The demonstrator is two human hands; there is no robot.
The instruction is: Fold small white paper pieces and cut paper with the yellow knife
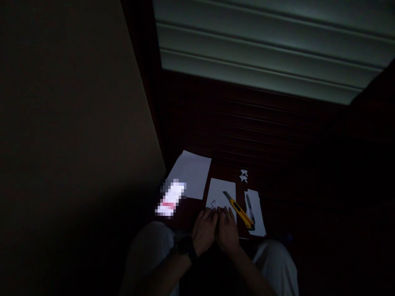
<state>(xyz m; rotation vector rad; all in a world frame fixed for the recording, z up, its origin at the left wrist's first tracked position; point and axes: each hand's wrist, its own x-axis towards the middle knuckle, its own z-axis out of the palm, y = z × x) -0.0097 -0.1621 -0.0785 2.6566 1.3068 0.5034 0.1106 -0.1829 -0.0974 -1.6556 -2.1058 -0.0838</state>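
Sitting at the fingertips, a small folded paper piece [214, 203] with dark marks lies over the white sheet [220, 187], near the table's close edge. Left hand [205, 228] and right hand [227, 230] side by side, fingers curled inward, tips at the piece; too dark to tell whether either pinches it. Likely trouble: creases going off line from dim light and fingers hiding the work, or the piece tearing if pulled unevenly. Yellow cutter [242, 213] lies just right of the right hand, blade out over the sheet; a sideways swing could nick a finger or drag the sheet. Pen [249, 205] on the paper stack [259, 216] could roll if bumped. Small paper cutouts [243, 176] beyond look light, so a brush might scatter them.
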